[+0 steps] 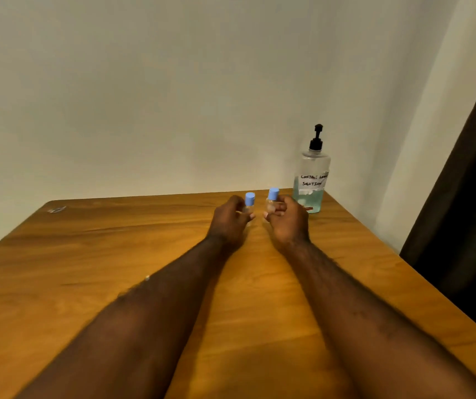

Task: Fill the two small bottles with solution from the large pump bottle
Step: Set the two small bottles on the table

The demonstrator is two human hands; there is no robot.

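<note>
Left grip grasps the left small bottle, right grip the right small bottle; both caps want unscrewing upright, near the pump bottle.

Single head-worn wide-angle view, facing forward and down, table close below, wall beyond

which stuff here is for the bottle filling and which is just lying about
For the job: pump bottle; left small bottle, in left hand; right small bottle, in right hand.
Lying about: small shiny scrap on the table; dark curtain.
</note>
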